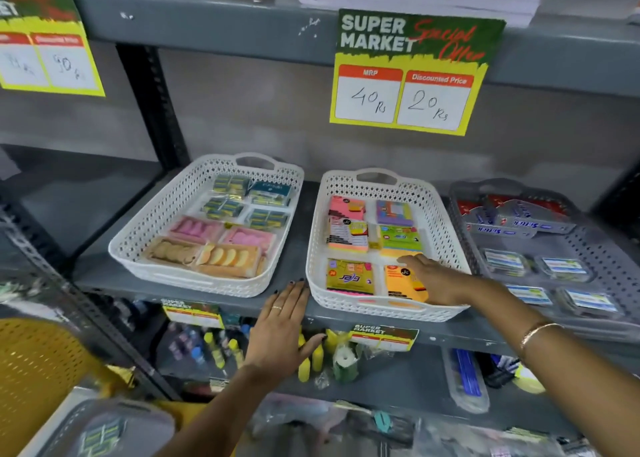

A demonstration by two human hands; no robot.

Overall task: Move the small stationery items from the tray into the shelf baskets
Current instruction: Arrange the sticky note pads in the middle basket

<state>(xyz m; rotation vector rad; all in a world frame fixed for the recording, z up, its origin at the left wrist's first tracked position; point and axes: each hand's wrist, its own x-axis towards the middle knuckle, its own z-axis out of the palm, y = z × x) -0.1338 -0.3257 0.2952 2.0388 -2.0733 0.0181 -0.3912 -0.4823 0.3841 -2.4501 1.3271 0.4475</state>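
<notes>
Two white perforated baskets stand side by side on the grey shelf. The left basket (145, 248) holds packs of erasers and small green-and-yellow packets. The right basket (320, 283) holds several sticky-note packs. My right hand (433, 280) lies flat inside the right basket, resting on an orange sticky-note pack (401, 285) at its front right corner. My left hand (282, 328) is flat with fingers together, its fingertips touching the shelf edge between the two baskets. A grey tray (69, 425) with green-yellow packets sits at the bottom left, blurred.
A grey basket (588, 248) with boxed items stands to the right. Price signs hang from the shelf above (412, 72) and on the shelf lip. The lower shelf holds yellow glue bottles (304, 366) and pens. A yellow perforated bin (34, 370) is at left.
</notes>
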